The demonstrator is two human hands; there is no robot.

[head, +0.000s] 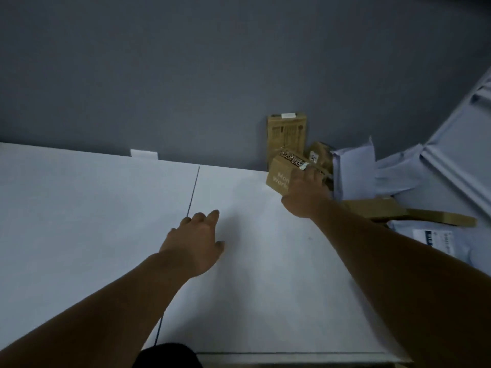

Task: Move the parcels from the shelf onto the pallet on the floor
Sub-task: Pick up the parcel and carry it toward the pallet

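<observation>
Right hand (305, 192) grips the brown parcel (279, 176) on shelf (106, 208).

grey wall (186, 75) (plain, matte), dim light

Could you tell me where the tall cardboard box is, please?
In the head view, right of centre, the tall cardboard box stands against the wall behind the small box the right hand grips.

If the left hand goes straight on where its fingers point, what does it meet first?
Probably nothing before the grey wall: the left hand points across the white shelf, passing just left of the brown box held by the right hand. Depth is unclear.
</observation>
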